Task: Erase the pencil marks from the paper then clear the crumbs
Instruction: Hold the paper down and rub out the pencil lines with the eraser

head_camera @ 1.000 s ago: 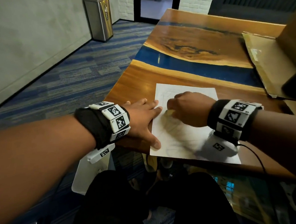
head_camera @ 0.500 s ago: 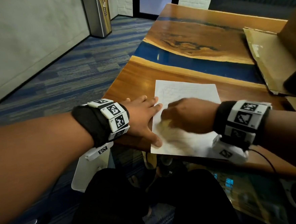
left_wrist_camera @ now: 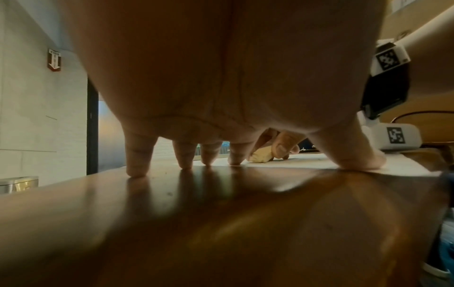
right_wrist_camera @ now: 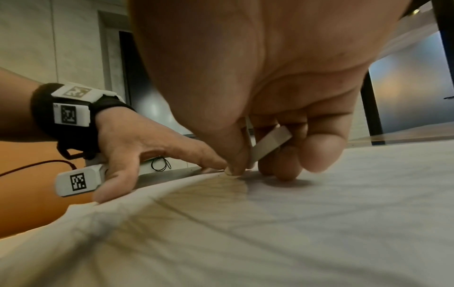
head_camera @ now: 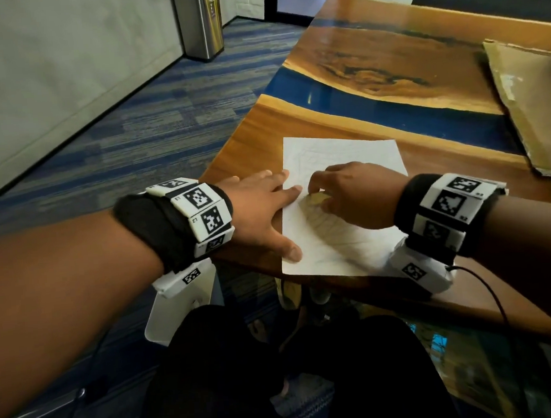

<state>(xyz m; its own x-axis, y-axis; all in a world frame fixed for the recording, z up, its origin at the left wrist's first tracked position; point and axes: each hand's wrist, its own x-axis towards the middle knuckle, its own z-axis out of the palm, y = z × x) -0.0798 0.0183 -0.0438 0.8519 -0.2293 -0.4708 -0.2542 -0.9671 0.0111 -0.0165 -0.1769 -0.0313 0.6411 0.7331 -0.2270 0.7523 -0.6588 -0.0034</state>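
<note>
- Across the frame's right half in the head view, the wooden table carries the paper at its near edge, within easy reach.
- Left hand, fingers straight, presses the sheet's left edge, likely to stop sliding.
- Right hand pinches the eraser tip-down on the pencil marks, mid-frame.
- Wristband tags show only coded squares; the wall sign is unreadable.

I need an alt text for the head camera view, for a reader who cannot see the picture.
A right hand pinches a pale eraser against a sheet of paper with faint pencil marks, near the corner of a wooden table. The left hand lies flat, its fingers holding down the paper's left edge. Both wrists wear black bands with white marker tags.
</note>
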